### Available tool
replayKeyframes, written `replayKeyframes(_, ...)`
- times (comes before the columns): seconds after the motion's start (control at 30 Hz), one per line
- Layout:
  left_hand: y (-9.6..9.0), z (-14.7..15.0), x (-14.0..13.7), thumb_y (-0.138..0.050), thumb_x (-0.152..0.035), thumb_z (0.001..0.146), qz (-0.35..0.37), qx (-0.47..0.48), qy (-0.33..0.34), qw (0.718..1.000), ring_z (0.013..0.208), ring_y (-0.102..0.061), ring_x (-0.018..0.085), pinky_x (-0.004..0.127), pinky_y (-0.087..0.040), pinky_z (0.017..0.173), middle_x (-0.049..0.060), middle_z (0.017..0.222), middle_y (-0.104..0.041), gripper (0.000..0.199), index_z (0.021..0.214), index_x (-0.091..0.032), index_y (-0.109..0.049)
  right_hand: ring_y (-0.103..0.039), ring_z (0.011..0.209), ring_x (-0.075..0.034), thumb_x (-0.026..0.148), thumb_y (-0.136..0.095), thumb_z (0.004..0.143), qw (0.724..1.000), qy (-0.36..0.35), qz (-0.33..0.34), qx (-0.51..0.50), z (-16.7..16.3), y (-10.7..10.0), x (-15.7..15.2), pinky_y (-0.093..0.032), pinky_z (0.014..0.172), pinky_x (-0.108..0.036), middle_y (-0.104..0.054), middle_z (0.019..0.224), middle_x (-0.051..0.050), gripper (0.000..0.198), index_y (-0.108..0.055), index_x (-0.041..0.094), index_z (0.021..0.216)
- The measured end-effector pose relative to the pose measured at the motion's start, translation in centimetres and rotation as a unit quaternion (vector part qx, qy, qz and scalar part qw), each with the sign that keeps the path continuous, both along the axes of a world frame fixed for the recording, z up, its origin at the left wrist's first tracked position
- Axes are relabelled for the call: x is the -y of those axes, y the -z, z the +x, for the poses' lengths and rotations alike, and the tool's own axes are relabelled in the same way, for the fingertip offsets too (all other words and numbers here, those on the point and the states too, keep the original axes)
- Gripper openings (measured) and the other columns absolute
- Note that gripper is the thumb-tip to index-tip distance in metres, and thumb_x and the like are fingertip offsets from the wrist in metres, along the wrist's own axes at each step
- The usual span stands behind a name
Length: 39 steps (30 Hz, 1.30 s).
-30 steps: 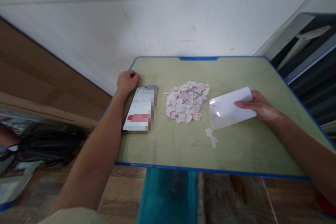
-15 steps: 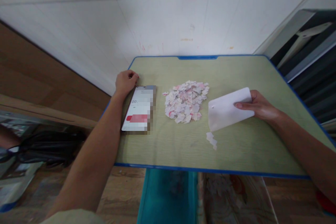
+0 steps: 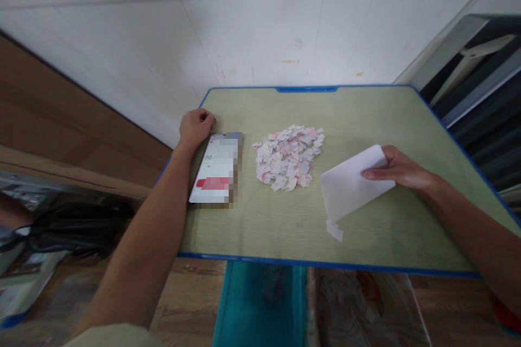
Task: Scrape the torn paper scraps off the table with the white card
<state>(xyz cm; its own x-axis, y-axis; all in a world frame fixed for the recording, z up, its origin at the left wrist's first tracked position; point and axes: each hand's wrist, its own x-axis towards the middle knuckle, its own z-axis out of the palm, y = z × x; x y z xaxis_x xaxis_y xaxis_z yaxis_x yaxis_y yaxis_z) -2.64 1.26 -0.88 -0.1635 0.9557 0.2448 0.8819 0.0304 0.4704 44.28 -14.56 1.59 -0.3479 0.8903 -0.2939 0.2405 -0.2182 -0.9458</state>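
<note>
My right hand [image 3: 402, 168] grips a thin white scraper [image 3: 354, 184], thumb on top and fingers behind it. The scraper's lower left corner touches a few loose paper scraps [image 3: 334, 230] on the table. A heap of small torn paper scraps [image 3: 287, 157], white with some pink, lies left of the scraper, apart from it. My left hand [image 3: 196, 126] rests loosely curled at the table's left edge, with nothing visible in it. Just beside it lies a phone [image 3: 215, 168], screen up, partly blurred out.
The folding table [image 3: 252, 227] has a blue rim and stands against a white wall [image 3: 260, 38]. Below its front edge are a teal bin [image 3: 260, 309] and a patterned box [image 3: 366, 303] with scraps inside. A black bag [image 3: 77, 227] is at lower left.
My right hand has brought the scraper down towards the table's front edge and tilted it. The loose scraps have shifted the same way. My left hand, heap and phone stay put.
</note>
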Motion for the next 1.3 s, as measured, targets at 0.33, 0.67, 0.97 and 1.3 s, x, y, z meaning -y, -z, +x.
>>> replayKeyframes(0.33,-0.34,0.29,0.31,-0.051,-0.027,0.082,-0.005,0.001,-0.007,1.000,0.072,-0.060,0.020,0.028,-0.045,0.069,0.005,0.075,-0.064,0.018,0.083,-0.017,-0.065,-0.064,0.055,-0.012,0.033,-0.087,0.060,0.989,-0.135,-0.057,0.015,-0.03,-0.34,0.28,-0.048,0.050,-0.018,-0.074,0.067,0.000,0.025,-0.080,0.016,0.078)
replayKeyframes(0.67,-0.39,0.30,0.38,-0.051,-0.028,0.082,-0.017,0.001,-0.012,1.000,0.076,-0.061,0.021,0.029,-0.046,0.072,0.006,0.078,-0.065,0.019,0.086,-0.017,-0.066,-0.058,0.049,-0.010,0.034,-0.086,0.060,0.983,-0.174,-0.041,0.034,0.07,-0.12,0.61,-0.042,0.045,-0.017,-0.070,0.061,0.002,0.022,-0.080,0.018,0.075)
replayKeyframes(0.97,-0.37,0.22,0.33,-0.051,-0.028,0.082,-0.018,-0.001,-0.013,1.000,0.073,-0.060,0.020,0.029,-0.045,0.070,0.006,0.078,-0.065,0.019,0.087,-0.016,-0.066,-0.056,0.051,-0.010,0.036,-0.085,0.061,0.979,-0.195,-0.039,0.037,0.11,-0.04,0.45,-0.041,0.046,-0.017,-0.068,0.061,0.001,0.027,-0.078,0.015,0.076)
replayKeyframes(1.3,-0.44,0.26,0.42,-0.051,-0.027,0.082,-0.011,0.005,-0.004,1.000,0.074,-0.061,0.020,0.029,-0.046,0.071,0.006,0.077,-0.065,0.017,0.083,-0.017,-0.064,-0.053,0.048,-0.009,0.033,-0.085,0.061,0.978,-0.205,-0.015,0.041,0.20,-0.11,0.34,-0.039,0.044,-0.017,-0.064,0.056,0.002,0.023,-0.076,0.014,0.070)
